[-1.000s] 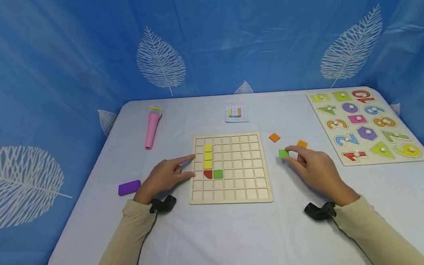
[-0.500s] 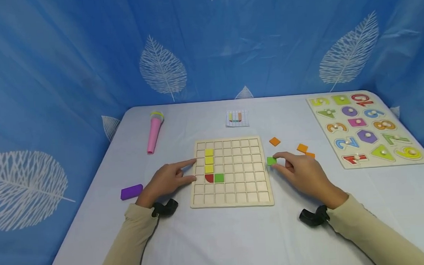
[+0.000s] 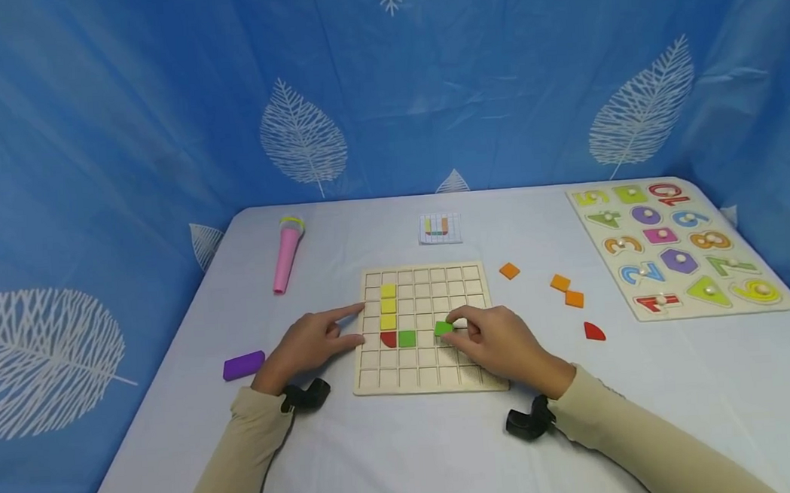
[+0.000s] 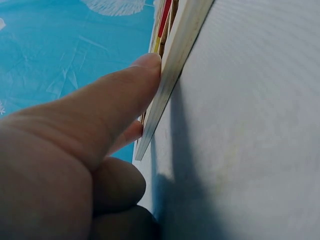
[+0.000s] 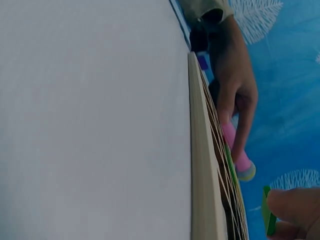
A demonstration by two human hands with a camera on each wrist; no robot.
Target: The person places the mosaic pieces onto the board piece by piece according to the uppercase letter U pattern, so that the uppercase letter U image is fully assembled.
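Note:
A square wooden grid board [image 3: 428, 380] lies flat on the white table. In its left part, several yellow tiles [image 3: 388, 306] form a column above a red quarter-round tile [image 3: 389, 339], with a green tile [image 3: 407, 339] to the right of the red one. My left hand [image 3: 311, 344] rests thumb and index fingertip on the board's left edge; the left wrist view shows the thumb [image 4: 125, 90] touching the rim. Over the right half of the board, my right hand [image 3: 503, 343] pinches a second green tile [image 3: 444, 328]. In the right wrist view that green tile [image 5: 268, 212] is held above the board.
Several orange tiles [image 3: 560, 282] and a red quarter-round tile [image 3: 594, 331] lie right of the board. A pattern card [image 3: 440, 229] is behind it. A number-and-shape puzzle [image 3: 680, 248] lies far right; a pink toy microphone [image 3: 289, 254] and a purple block [image 3: 244, 366] are left.
My right hand has carried the green tile leftward from the table to above the board, uncovering orange tiles and the red quarter-round. My left hand has stayed at the board's edge.

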